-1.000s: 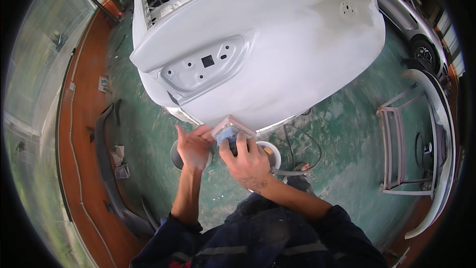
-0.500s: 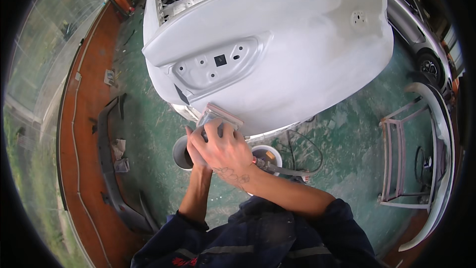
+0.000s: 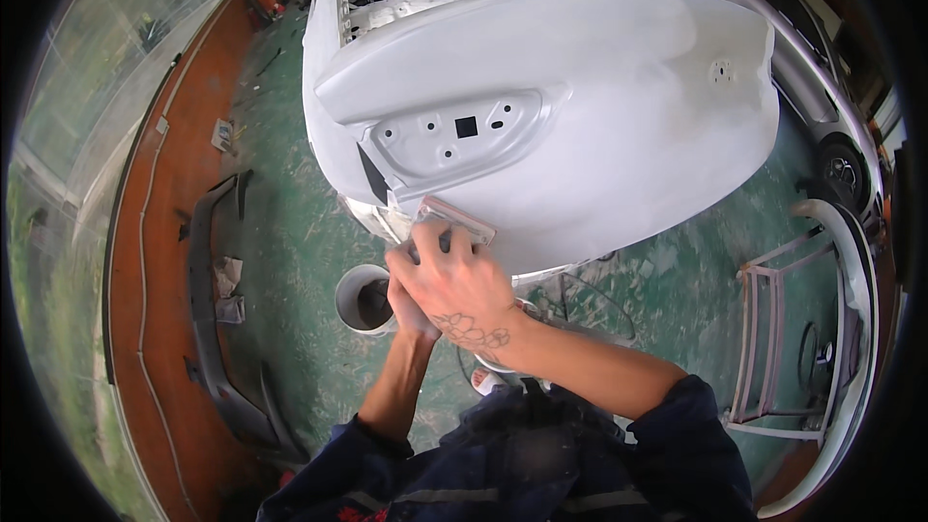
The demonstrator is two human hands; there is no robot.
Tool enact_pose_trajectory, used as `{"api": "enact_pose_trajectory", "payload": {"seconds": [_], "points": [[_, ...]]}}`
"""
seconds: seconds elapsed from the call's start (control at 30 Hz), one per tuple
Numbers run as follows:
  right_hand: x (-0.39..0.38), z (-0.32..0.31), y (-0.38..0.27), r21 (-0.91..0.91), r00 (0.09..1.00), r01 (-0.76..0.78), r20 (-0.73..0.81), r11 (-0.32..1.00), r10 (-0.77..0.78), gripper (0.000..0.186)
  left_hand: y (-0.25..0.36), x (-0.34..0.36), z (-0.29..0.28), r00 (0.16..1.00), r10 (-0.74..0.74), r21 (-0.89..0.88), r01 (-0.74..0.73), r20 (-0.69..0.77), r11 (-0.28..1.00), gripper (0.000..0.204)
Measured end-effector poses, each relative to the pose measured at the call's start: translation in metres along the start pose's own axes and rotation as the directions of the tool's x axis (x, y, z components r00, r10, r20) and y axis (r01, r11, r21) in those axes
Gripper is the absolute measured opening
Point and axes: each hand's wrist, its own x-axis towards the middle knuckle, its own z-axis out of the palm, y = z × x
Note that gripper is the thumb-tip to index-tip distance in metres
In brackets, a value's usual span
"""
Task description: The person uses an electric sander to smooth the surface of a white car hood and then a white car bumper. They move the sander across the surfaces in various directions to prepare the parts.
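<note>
My right hand (image 3: pixel 459 285) is closed over a small sander (image 3: pixel 464 222) with a pinkish square pad, at the lower left edge of a pale grey-white car panel (image 3: pixel 619 164). My left hand (image 3: pixel 411 309) is tucked under and beside the right one; its fingers are mostly hidden, so its grip is unclear. The panel has a recessed plate (image 3: pixel 517 140) with several holes. A grey bucket (image 3: pixel 353 300) stands on the floor just left of my hands, and another container is partly hidden behind my right wrist, near a hose.
A dark bumper (image 3: pixel 203 271) stands along the orange wall (image 3: pixel 159 309) at left. A metal stand (image 3: pixel 759 348) and curved pale part (image 3: pixel 851 329) are at right, below another car (image 3: pixel 822 97). The white car body (image 3: pixel 329 29) stretches behind the panel, over a green floor (image 3: pixel 657 300).
My left hand, open beside the sander a second ago, moved in beneath my right hand. The sander moved slightly forward along the panel's edge. The panel now appears further right in view.
</note>
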Motion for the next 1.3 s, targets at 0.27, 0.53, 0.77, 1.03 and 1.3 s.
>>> {"api": "enact_pose_trajectory", "payload": {"seconds": [0.27,0.53,0.77,1.03,1.3], "points": [[0.011,-0.012,0.020,0.041,0.998,-0.034,0.062,0.999,0.031,0.020,0.014,0.000,0.032,0.995,-0.091,-0.277,0.100,0.044,0.956,0.077],[-0.045,-0.058,0.108,0.014,0.992,-0.069,0.109,0.998,0.067,0.015,0.008,0.004,0.006,0.975,-0.218,-0.122,0.222,0.048,0.967,0.096],[0.034,-0.003,0.008,0.020,0.985,0.118,0.126,0.993,-0.120,0.011,-0.001,-0.003,0.018,0.977,-0.044,-0.031,0.038,-0.207,0.999,0.073],[0.050,0.002,0.006,-0.002,0.987,0.138,0.085,0.990,-0.137,0.016,-0.002,-0.005,0.009,0.986,-0.037,-0.124,0.017,-0.161,0.992,0.078],[-0.034,-0.062,0.177,0.087,0.882,-0.471,0.034,0.878,0.470,0.039,0.001,-0.003,-0.002,0.994,-0.097,0.105,0.102,-0.052,0.989,0.087]]}}
